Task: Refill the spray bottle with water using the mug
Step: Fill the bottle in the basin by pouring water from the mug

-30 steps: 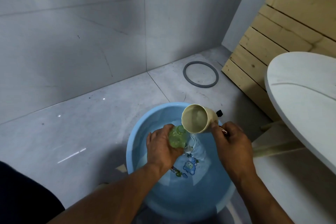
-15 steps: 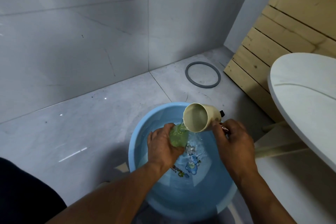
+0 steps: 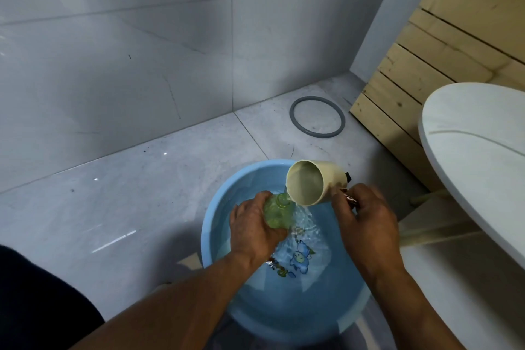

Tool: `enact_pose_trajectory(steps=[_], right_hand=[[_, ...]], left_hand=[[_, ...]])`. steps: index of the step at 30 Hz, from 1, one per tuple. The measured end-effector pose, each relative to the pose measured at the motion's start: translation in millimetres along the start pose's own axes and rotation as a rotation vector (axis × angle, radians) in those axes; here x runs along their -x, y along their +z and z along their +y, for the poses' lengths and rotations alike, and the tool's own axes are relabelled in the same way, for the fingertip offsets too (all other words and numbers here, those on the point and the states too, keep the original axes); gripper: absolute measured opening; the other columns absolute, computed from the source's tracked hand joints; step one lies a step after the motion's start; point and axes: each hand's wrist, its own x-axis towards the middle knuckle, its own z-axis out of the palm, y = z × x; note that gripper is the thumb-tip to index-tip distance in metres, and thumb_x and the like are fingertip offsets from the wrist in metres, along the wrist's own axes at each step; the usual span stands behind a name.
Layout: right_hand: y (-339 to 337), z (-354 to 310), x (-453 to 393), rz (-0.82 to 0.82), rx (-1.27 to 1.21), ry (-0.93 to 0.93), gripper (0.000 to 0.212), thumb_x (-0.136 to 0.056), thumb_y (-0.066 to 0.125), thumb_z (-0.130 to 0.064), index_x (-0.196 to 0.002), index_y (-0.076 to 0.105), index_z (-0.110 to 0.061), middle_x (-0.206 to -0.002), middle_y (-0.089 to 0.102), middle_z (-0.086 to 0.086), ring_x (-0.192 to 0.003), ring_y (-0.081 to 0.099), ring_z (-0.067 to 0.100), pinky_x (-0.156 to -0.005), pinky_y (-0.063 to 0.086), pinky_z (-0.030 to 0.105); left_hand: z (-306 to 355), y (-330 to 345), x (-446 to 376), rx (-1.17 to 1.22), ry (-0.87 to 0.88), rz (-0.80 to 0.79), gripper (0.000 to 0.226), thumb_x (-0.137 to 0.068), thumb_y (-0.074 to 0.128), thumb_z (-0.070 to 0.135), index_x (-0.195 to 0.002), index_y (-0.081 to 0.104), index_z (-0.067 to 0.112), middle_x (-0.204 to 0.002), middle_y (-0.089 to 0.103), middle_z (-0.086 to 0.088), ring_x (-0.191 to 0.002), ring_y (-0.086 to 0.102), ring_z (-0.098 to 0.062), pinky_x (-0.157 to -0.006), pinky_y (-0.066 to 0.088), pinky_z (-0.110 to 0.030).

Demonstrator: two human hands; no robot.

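A grey ring (image 3: 317, 117) lies flat on the tiled floor (image 3: 142, 193) near the corner, just beside slatted wood panels (image 3: 443, 45) leaning at the right. A white oval slab (image 3: 477, 150) juts in nearer, at right.

No readable text anywhere; the blue basin (image 3: 216, 236) bears only a cartoon print (image 3: 298, 260) on its bottom.
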Motion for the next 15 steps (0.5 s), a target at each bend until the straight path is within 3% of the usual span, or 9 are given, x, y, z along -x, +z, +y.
enact_pose_trajectory(steps=[4,15], right_hand=[[0.9,1.3,0.4,0.000,0.008,-0.003,0.027,-0.092,0.058,-0.042,-0.081,0.062,-0.018,-0.081,0.054,-0.003,-0.071,0.052,0.015,-0.063,0.036,0.027],[1.2,2.2,-1.2,0.022,0.044,-0.031,0.026,-0.091,0.059,-0.041,-0.080,0.062,-0.018,-0.080,0.052,-0.004,-0.072,0.053,0.018,-0.065,0.038,0.029]], left_hand=[[-0.1,0.7,-0.1,-0.005,0.009,0.005,0.070,-0.065,0.087,0.038,-0.127,0.055,0.035,-0.118,0.065,0.007,-0.119,0.052,-0.022,-0.109,0.038,-0.042],[0.3,0.2,0.3,-0.005,0.007,0.006,0.070,-0.065,0.087,0.035,-0.127,0.055,0.035,-0.117,0.065,0.007,-0.118,0.053,-0.019,-0.108,0.035,-0.036]])
